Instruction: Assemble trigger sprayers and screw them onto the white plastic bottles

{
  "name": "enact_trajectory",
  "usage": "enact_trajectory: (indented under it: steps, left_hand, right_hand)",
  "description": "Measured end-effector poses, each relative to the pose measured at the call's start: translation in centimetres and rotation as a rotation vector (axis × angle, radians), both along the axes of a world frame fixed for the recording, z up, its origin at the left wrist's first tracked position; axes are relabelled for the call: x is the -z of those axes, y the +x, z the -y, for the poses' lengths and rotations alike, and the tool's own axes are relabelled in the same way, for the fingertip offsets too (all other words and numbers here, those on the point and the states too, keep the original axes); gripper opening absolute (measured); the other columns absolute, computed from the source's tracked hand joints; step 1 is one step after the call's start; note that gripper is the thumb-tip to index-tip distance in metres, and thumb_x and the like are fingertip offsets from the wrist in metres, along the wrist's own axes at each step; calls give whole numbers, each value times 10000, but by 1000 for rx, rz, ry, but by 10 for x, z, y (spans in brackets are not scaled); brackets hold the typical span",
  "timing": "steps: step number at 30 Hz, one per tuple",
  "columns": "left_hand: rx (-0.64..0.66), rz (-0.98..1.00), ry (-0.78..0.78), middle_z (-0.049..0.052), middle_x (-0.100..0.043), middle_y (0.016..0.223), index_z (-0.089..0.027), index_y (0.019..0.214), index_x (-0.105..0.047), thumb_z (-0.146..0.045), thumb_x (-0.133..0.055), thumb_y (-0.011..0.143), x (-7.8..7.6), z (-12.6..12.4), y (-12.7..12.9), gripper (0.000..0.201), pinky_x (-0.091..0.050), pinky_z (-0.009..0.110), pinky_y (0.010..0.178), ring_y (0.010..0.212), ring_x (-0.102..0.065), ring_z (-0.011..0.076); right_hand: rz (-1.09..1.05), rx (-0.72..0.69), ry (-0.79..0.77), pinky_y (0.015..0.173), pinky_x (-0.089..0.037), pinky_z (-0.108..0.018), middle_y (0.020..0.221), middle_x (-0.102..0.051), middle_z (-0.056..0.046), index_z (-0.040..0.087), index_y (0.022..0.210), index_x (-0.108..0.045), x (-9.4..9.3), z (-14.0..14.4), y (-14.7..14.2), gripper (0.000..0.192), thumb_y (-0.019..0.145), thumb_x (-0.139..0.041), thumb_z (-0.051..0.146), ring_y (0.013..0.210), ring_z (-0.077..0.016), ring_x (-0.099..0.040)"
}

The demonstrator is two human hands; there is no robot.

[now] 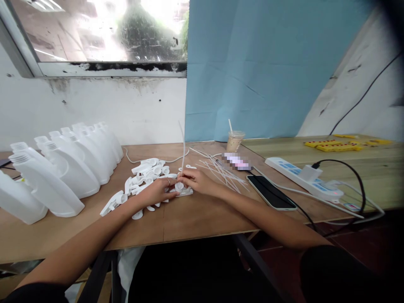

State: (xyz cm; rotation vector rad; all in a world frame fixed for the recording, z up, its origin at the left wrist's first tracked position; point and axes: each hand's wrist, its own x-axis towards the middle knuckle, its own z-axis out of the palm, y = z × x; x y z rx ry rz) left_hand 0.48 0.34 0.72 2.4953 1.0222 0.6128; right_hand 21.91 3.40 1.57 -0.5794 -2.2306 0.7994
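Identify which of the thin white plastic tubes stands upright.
The thin white plastic tube standing at the fingertips of the right hand, top tipped slightly left; the other tubes lie loosely spread on the brown wooden tabletop.

Can't read any text here tbh, the blue patches (286, 166) on the power strip (319, 192) are just too small and blurry.

Smooth plastic tube (184, 149), wooden tabletop (202, 216)
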Motion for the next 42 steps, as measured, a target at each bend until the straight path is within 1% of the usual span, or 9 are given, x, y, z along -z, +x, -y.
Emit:
enact_trajectory:
  steps: [3,8,12,18,24,29,32,37,42]
  left_hand:
    - [-3,-2,0,-1,-601,814,-181,1026,-647,-391,-547,894,2,-1,0,267,-398,250,708,730,-520,134]
    - [-18,0,-4,-9,-557,756,-163,951,-638,-409,-552,888,4,-2,0,268,-377,234,665,691,-487,125]
    - [-26,12,-10,-14,-544,743,-156,941,-635,-400,-561,882,3,-2,0,261,-371,226,656,684,-481,118]
    - [-58,-10,-42,-19,-553,738,-149,1014,-662,-403,-570,872,0,-1,1,305,-375,217,659,676,-488,111]
    - [-41,24,-69,-29,-553,736,-175,1097,-668,-397,-568,872,1,-2,0,332,-377,207,652,671,-489,107]
    - [-51,16,-82,-39,-539,711,-181,1120,-658,-414,-569,870,0,-1,1,353,-362,204,629,644,-482,102]
    - [-48,22,-83,-38,-533,707,-169,1062,-660,-417,-572,871,0,0,1,325,-357,205,628,645,-476,102]
    - [-37,23,-63,-25,-537,712,-152,845,-624,-433,-563,878,2,-3,0,290,-357,222,640,664,-469,112]
    - [-39,27,-77,-26,-536,710,-158,815,-592,-440,-560,877,4,-4,0,290,-353,230,633,659,-474,115]
  right_hand:
    - [-23,-2,-22,609,-433,-238,683,-553,17,173,822,-610,5,-5,-2,253,928,-539,391,599,-109,-539]
    - [-97,20,-102,562,-428,-237,691,-558,15,173,767,-593,10,-6,-7,314,887,-581,462,554,-101,-526]
    - [-85,42,-75,576,-432,-243,730,-573,-1,177,771,-608,11,-3,-9,316,873,-594,476,600,-112,-531]
    - [-71,75,-72,605,-435,-262,719,-569,-6,180,746,-572,11,-2,-7,329,887,-565,477,624,-130,-531]
    - [-37,54,62,669,-434,-290,744,-583,-26,177,775,-574,15,-1,-1,285,917,-527,421,695,-157,-539]
    - [-49,70,42,652,-426,-280,745,-576,-21,179,797,-574,18,-3,-1,272,920,-520,416,687,-152,-530]
    - [-49,101,34,652,-415,-275,730,-568,-15,178,785,-565,18,-3,-5,262,921,-519,398,692,-149,-524]
    - [-55,146,98,654,-389,-270,718,-542,-4,184,759,-527,19,-2,-11,240,925,-506,357,681,-141,-502]
    - [-34,176,121,629,-353,-263,668,-494,17,192,722,-478,21,-1,-12,249,922,-497,339,631,-129,-460]
